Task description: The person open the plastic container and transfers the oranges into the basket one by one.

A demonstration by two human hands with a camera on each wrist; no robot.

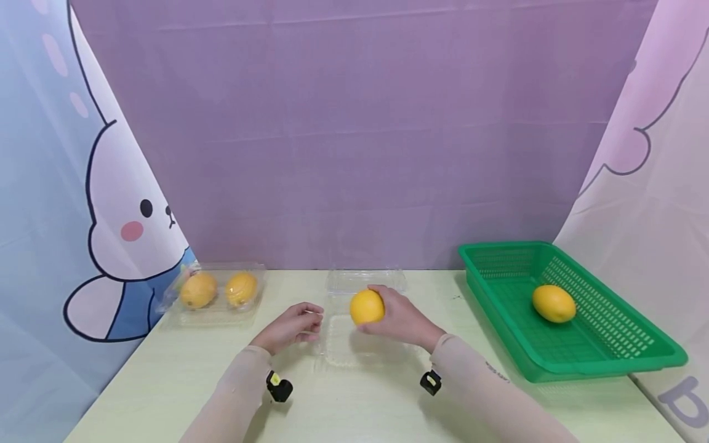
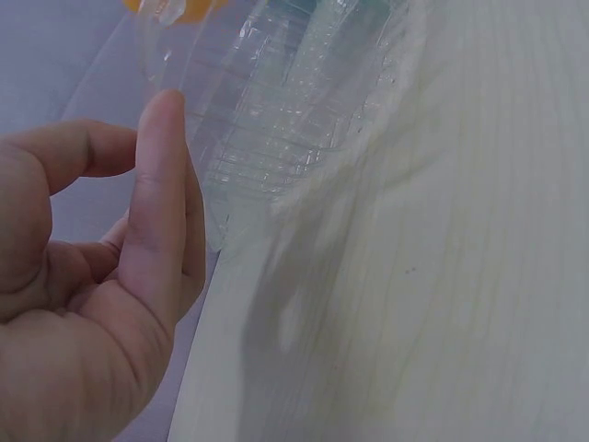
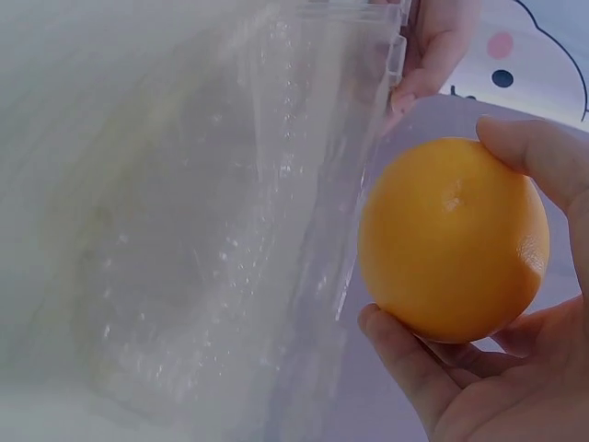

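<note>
My right hand point(image 1: 400, 317) grips a round orange point(image 1: 367, 307) between thumb and fingers, raised above an open clear plastic box point(image 1: 346, 351). In the right wrist view the orange point(image 3: 451, 241) is beside the box's see-through wall point(image 3: 304, 184). My left hand point(image 1: 292, 327) is at the left edge of the box, its fingers loosely bent. Up close, the left thumb point(image 2: 158, 198) stands straight with its tip by the clear plastic point(image 2: 294, 101); whether they touch I cannot tell. The box's raised lid point(image 1: 365, 281) is at the back.
At the back left stands another clear plastic box point(image 1: 216, 319) with two yellow-orange fruits point(image 1: 198, 290) in it. A green basket point(image 1: 501, 329) at the right contains one yellow fruit point(image 1: 554, 303). A purple curtain point(image 1: 354, 135) hangs behind the table point(image 1: 354, 406).
</note>
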